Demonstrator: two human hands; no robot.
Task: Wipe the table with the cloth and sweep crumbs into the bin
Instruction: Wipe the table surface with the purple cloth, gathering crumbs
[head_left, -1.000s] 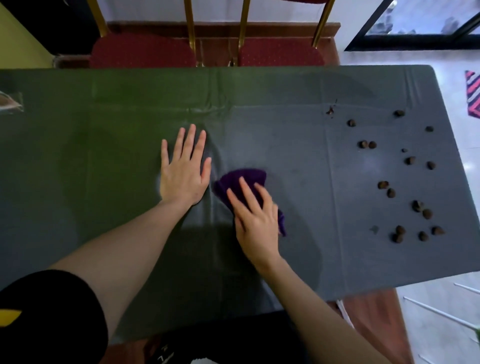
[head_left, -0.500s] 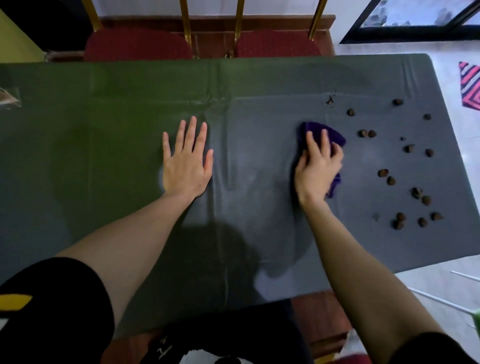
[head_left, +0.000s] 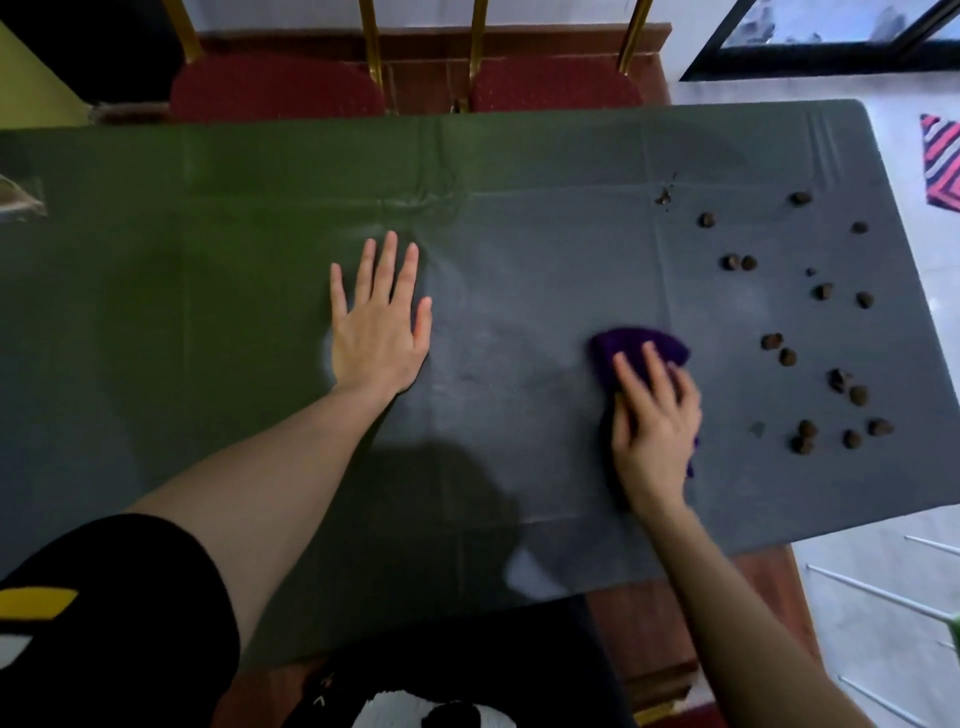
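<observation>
Under the right hand (head_left: 655, 421), fingers together pressing flat, the crumpled purple cloth (head_left: 640, 349) runs twelve-to-six; left hand (head_left: 378, 325) lies splayed at nine.

Dining or function room, seen from above

A long table (head_left: 519, 218) is wearing a dark green cloth, two red padded chairs (head_left: 275, 88) with gilt metal frames are standing along its far edge, and pale tiled floor (head_left: 883, 597) is showing beside it.
</observation>
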